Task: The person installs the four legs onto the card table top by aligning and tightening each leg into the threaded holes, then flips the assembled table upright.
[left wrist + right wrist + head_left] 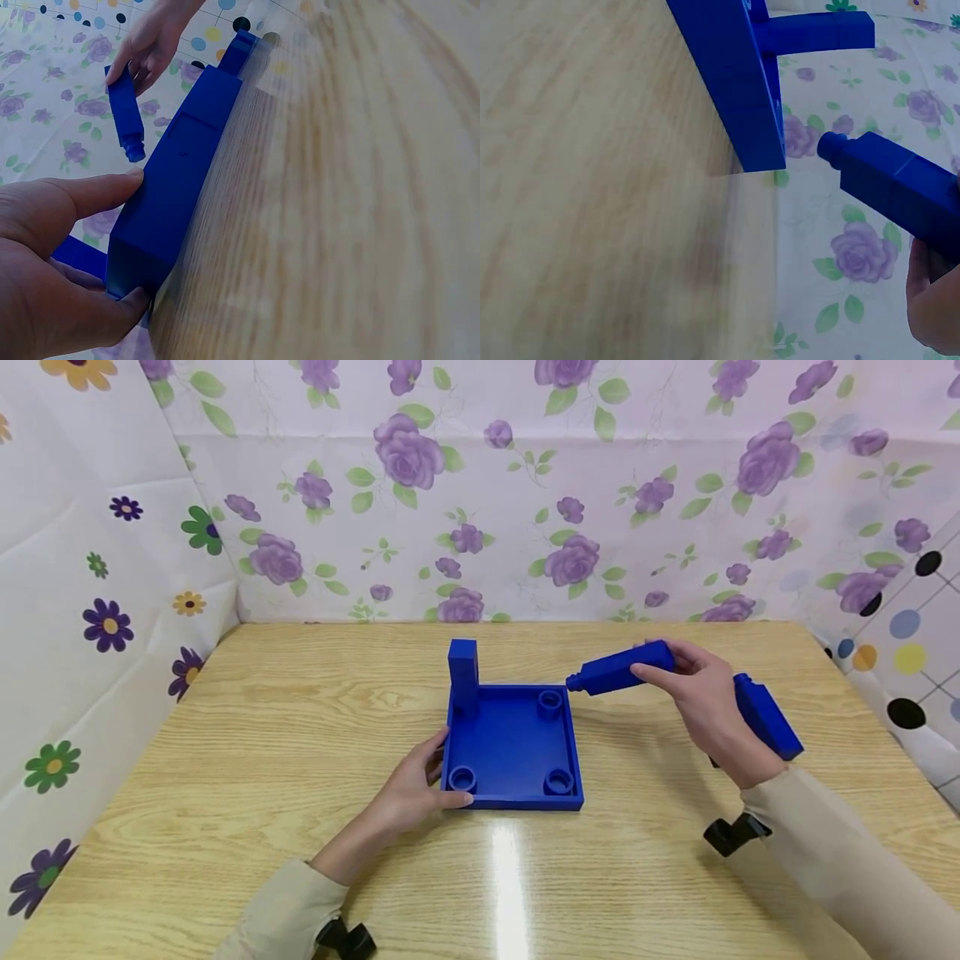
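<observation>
A square blue base (512, 739) with a raised rim lies on the table. Round sockets show in three of its corners, and a blue leg (464, 672) stands upright in the far left one. My left hand (405, 792) grips the near left corner, thumb over the front rim and fingers along the side. Up at the far right, my right hand (705, 689) holds another blue leg (618, 668) by its thick end. That leg is tilted, its narrow ridged end pointing left, close to the far right socket (550, 703). In the right wrist view this tip (831, 148) is apart from the base.
Beside my right wrist lies a further blue leg (768, 720), partly covered by the hand. The wooden table (300, 718) meets a flowered cloth (465, 493) at the back, with patterned cloths on both sides. Dark wrist mounts (735, 835) are strapped to both sleeves.
</observation>
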`<state>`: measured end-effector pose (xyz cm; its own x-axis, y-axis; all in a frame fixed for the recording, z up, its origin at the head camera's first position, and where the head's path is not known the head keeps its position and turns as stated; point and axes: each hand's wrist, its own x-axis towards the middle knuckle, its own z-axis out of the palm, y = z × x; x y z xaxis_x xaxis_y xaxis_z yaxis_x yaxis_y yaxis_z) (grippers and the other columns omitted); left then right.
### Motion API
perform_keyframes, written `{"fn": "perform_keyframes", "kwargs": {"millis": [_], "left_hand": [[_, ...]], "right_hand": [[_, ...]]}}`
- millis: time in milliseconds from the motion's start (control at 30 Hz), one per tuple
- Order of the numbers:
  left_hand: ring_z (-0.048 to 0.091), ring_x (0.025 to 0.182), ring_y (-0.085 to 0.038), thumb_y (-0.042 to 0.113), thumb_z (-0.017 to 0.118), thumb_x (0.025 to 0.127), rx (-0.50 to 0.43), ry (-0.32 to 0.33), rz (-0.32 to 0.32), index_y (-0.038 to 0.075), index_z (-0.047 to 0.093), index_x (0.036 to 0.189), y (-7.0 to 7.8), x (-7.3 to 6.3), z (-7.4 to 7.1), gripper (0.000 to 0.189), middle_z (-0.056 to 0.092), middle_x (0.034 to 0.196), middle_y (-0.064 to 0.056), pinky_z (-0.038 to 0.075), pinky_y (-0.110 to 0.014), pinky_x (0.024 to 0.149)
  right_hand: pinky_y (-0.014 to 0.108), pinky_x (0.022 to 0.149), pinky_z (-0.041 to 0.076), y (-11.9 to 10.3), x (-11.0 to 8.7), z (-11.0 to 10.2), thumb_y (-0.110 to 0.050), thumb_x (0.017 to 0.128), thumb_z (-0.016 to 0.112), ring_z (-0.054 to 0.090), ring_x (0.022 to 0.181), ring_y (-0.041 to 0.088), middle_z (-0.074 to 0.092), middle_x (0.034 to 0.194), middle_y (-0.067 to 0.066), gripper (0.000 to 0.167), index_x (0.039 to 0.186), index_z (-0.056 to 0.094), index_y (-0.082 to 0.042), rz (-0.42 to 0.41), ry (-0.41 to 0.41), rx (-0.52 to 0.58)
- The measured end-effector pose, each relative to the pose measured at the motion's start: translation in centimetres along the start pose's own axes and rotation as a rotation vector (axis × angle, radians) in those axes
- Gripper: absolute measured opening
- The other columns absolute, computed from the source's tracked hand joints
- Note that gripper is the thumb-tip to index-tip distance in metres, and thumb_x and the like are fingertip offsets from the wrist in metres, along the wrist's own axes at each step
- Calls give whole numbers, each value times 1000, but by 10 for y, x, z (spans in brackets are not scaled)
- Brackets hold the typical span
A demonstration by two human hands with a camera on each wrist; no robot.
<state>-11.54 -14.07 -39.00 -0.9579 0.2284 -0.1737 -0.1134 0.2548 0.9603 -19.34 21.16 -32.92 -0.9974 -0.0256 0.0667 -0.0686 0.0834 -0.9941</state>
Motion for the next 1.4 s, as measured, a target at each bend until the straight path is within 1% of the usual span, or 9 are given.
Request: {"fn": "perform_keyframes", "kwargs": {"millis": [67, 167, 333, 533, 733, 867, 1133, 1267, 1400], "left_hand": [[29, 137, -40, -2, 80, 76, 1, -3, 3, 0, 19, 153, 0, 0, 0, 98, 27, 152, -24, 33, -47, 107], [29, 137, -41, -2, 79, 76, 1, -4, 5, 0, 19, 153, 1, -1, 0, 98, 27, 152, -24, 33, -48, 107], [28, 138, -40, -1, 80, 76, -4, -6, -6, 2, 19, 153, 2, -1, 0, 98, 26, 153, -23, 34, -47, 107], [29, 138, -40, -1, 80, 76, 1, -6, -5, 2, 19, 153, 2, -1, 0, 99, 27, 153, -23, 34, -48, 107], [30, 137, -40, 0, 80, 76, 11, 3, 0, 2, 20, 153, 2, -2, 0, 98, 28, 152, -23, 33, -48, 107], [30, 137, -40, -1, 80, 76, 1, 5, -2, 2, 20, 153, 2, -2, 0, 98, 28, 152, -23, 34, -48, 107], [31, 137, -39, -1, 80, 76, -8, 1, 6, 2, 20, 153, 2, -2, 1, 98, 29, 152, -23, 35, -47, 107], [31, 137, -39, -2, 80, 76, -4, 10, 2, 2, 20, 153, 2, -2, 1, 98, 29, 151, -24, 34, -48, 107], [31, 137, -40, -2, 80, 76, -3, 13, 1, 2, 20, 153, 1, -3, 1, 97, 30, 151, -24, 34, -48, 107]], "right_hand": [[19, 90, 48, -5, 5, 4, -25, 83, 78, 59, 108, 15, 64, 119, 1, 55, 131, 59, -8, -3, -23, -31], [21, 84, 50, -13, 14, 9, -29, 84, 77, 60, 100, 14, 64, 113, 0, 57, 133, 58, -9, -20, -54, -165], [26, 81, 49, -28, 29, 20, -31, 83, 78, 60, 99, 14, 65, 116, 5, 56, 132, 60, -10, -35, -159, -354], [30, 80, 52, -36, 46, 37, -25, 83, 79, 65, 97, 19, 68, 113, 8, 41, 120, 68, -10, -60, -276, -444], [36, 85, 53, -39, 58, 51, -21, 81, 80, 64, 100, 24, 67, 115, 9, 43, 120, 68, -8, -85, -355, -523], [35, 79, 53, -39, 63, 57, -20, 81, 80, 63, 94, 23, 68, 111, 8, 40, 118, 69, -8, -112, -405, -580], [32, 73, 51, -38, 62, 65, -18, 81, 80, 63, 88, 20, 68, 110, 7, 41, 119, 67, -6, -131, -464, -634], [34, 76, 53, -37, 60, 66, -18, 83, 79, 64, 92, 21, 68, 110, 8, 42, 121, 66, -7, -133, -466, -617], [36, 83, 55, -31, 60, 66, -15, 83, 78, 64, 100, 23, 67, 114, 10, 44, 124, 64, -6, -121, -470, -546]]}}
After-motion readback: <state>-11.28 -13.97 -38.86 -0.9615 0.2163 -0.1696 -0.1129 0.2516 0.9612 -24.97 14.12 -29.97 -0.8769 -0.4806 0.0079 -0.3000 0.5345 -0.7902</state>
